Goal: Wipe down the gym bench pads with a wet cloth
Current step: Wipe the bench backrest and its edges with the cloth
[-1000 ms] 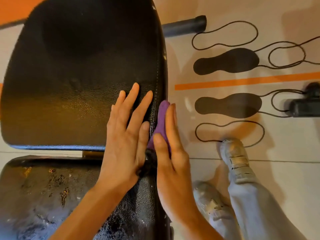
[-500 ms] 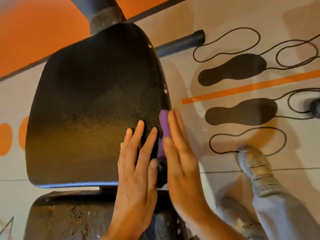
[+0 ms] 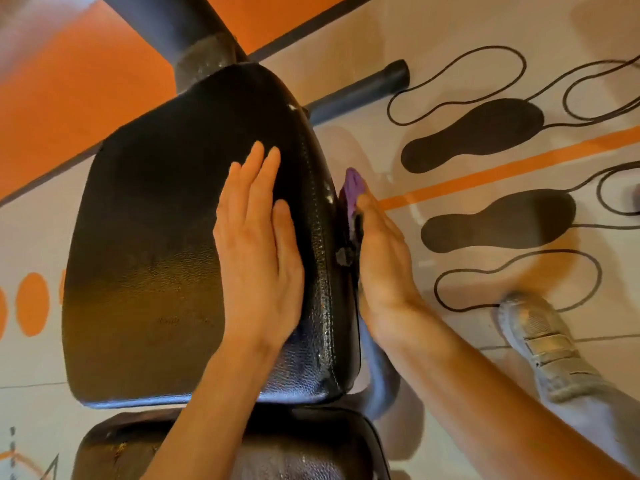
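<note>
Our left hand (image 3: 258,258) lies flat, palm down, on the black textured leather bench pad (image 3: 166,258), fingers straight and pressed close together, pointing up toward the far end. It sits on the pad's right half, just inside the stitched seam. Nothing's held in it.

W/ the right hand (image 3: 382,258) we press a purple wet cloth (image 3: 353,187) against the pad's right side edge. Hand's turned on edge, fingers together and extended along the side; cloth is sandwiched btwn palm and pad, its purple tip poking out past the fingertips. Can't tell how much cloth is under the palm. A small dark scuff or tear shows on the pad edge beside the thumb.

Nearer us, below that pad, is a second black worn pad (image 3: 270,452), its left part flecked w/ brownish bits. A dark metal frame tube (image 3: 194,32) runs up behind the pads.

Further right, the pale floor (image 3: 450,39) has black footprint graphics (image 3: 474,136) and an orange stripe (image 3: 512,168). Our grey sneaker (image 3: 540,344) stands at lower right, well apart from the bench.
</note>
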`<action>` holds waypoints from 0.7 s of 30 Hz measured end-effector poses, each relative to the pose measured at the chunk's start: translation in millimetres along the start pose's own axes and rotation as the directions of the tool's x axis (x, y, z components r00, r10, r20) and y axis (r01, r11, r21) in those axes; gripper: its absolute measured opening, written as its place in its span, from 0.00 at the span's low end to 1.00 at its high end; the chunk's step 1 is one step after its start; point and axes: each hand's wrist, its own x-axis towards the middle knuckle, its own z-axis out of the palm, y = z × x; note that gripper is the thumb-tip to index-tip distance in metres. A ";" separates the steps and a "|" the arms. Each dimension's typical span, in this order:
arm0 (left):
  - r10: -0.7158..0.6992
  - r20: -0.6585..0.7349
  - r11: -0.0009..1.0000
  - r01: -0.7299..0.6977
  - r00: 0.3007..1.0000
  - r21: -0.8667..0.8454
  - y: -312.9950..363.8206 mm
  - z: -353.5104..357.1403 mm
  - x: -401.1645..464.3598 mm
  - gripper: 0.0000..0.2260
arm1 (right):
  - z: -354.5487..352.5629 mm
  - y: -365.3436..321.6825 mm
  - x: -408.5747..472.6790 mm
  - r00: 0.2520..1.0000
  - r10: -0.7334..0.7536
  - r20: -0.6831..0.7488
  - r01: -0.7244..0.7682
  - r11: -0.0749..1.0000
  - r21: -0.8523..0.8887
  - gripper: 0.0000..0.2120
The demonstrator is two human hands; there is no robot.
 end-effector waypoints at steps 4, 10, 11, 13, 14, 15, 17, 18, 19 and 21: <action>-0.043 0.022 0.999 0.044 0.999 -0.029 -3.9 6.8 20.4 0.20 | 21.2 -9.4 -55.3 0.981 -0.122 -0.149 0.101 0.985 -0.141 0.18; -0.016 0.009 0.999 0.016 1.000 -0.034 -5.5 7.9 18.7 0.20 | 21.2 -20.4 55.7 0.997 -0.066 -0.044 0.069 0.996 0.062 0.17; -0.015 0.007 0.999 0.015 1.000 -0.040 -5.0 7.8 18.1 0.20 | 18.5 -14.4 34.9 0.996 -0.087 -0.020 0.088 0.995 0.051 0.18; -0.017 0.002 0.999 0.017 1.000 -0.048 -4.6 8.2 17.6 0.20 | 16.2 -1.6 -25.5 0.988 -0.153 -0.014 0.151 0.985 -0.081 0.17; -0.015 0.005 0.999 0.016 1.000 -0.052 -5.3 8.6 17.4 0.20 | 16.8 -3.6 -48.7 0.980 -0.196 -0.018 0.187 0.957 -0.223 0.17; -0.018 0.005 0.998 0.018 1.000 -0.055 -5.3 8.6 17.7 0.20 | 14.0 -0.2 -54.3 0.968 -0.253 0.003 0.239 0.913 -0.332 0.17; -0.011 0.007 0.998 0.011 1.000 -0.058 -4.9 8.6 18.9 0.20 | 18.6 -4.6 -10.1 0.964 -0.267 0.011 0.262 0.936 -0.234 0.18; -0.016 0.011 0.998 0.017 1.000 -0.057 -4.6 8.5 19.2 0.20 | 22.6 -8.4 24.0 0.979 -0.205 0.007 0.204 0.971 -0.127 0.18; -0.027 0.014 0.998 0.028 1.000 -0.051 -4.3 8.5 20.0 0.20 | 24.0 -13.4 58.9 0.983 -0.181 -0.019 0.180 0.982 -0.061 0.17; -0.044 0.024 0.998 0.045 0.999 -0.034 -2.8 8.6 20.2 0.20 | 22.0 -18.4 87.6 0.986 -0.162 -0.041 0.163 0.987 0.018 0.17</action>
